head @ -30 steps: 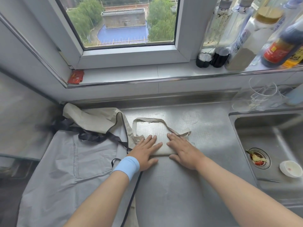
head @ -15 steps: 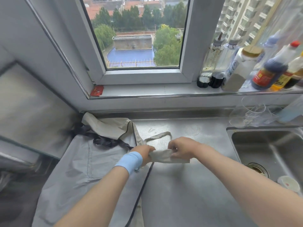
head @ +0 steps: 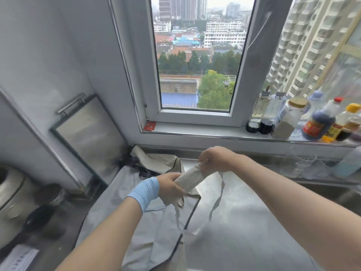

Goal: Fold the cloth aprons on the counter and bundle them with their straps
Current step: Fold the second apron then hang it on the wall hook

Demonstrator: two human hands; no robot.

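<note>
A beige apron (head: pixel 192 178) is folded into a tight roll and held in the air above the steel counter (head: pixel 244 222). My left hand (head: pixel 171 187), with a blue wristband, grips the roll's near end. My right hand (head: pixel 214 159) pinches its far end. The beige strap (head: pixel 218 198) hangs from the roll in a long loop down to the counter. A grey apron with dark trim (head: pixel 136 222) lies spread flat on the counter below my left arm. Another beige apron (head: pixel 156 162) sits crumpled behind it near the wall.
Bottles and jars (head: pixel 304 120) crowd the window sill on the right. A clear glass container (head: pixel 302 163) stands by the sink edge at far right. A metal pot (head: pixel 11 192) and dark lids (head: pixel 39 218) sit on the lower surface to the left.
The beige apron went from being pressed flat on the counter to being lifted in both hands as a roll. Its strap now dangles free. The camera has tilted upward.
</note>
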